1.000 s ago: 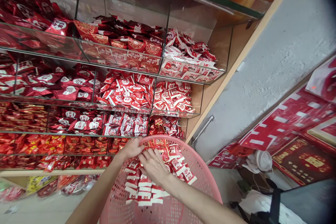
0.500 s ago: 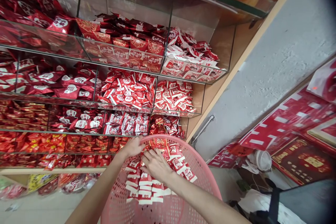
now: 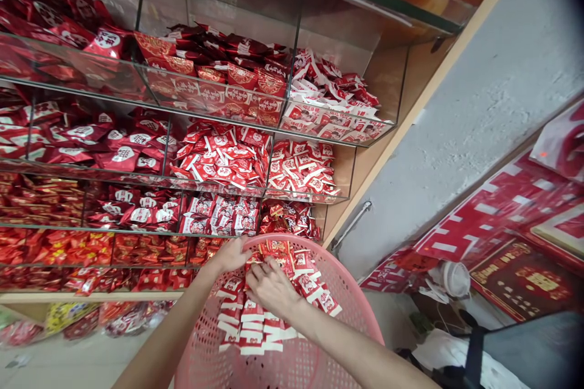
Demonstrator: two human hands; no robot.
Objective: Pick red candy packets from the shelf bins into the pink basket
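Left hand point(image 3: 232, 254) gripping pink basket point(image 3: 353, 310), right hand point(image 3: 272, 290) on red packets point(image 3: 312, 284) (grip unclear)

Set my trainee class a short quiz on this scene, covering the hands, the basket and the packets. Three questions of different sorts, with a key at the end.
1. True or false: the right hand is outside the pink basket.
2. Multiple choice: what is the left hand nearest to?
A) the grey wall
B) the top glass shelf
C) the basket's rim
3. Fill in the blank: the packets nearest the camera in the basket are red with ____ ends.

Key: 1. False, it is inside, over the packets; 2. C; 3. white.
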